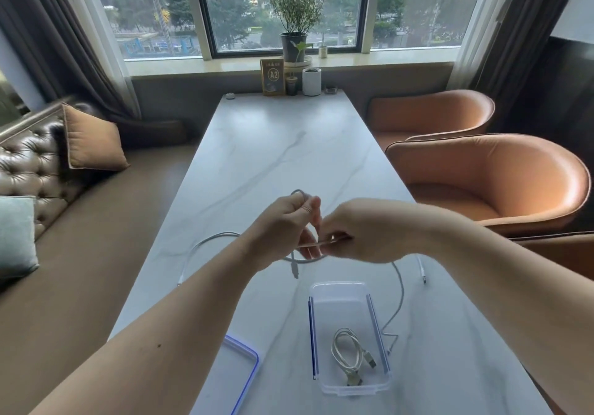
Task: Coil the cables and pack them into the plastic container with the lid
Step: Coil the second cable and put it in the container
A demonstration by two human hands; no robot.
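Both hands meet at mid-frame above the marble table (273, 144): the left hand (283, 225) has a grey cable (398, 289) looped around its fingers, and the right hand (360, 231) pinches the same cable just beside it. A white cable (205, 241) trails towards the table's left edge. At lower centre sits the open plastic container (373, 305) with a coiled cable (348, 348) inside; its lid (244, 360) lies lower left. Orange chairs (501, 176) crowd the right edge; the table's far half is bare.

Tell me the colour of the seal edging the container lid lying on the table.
Blue, running around the clear lid, seen in the head view, the only one.
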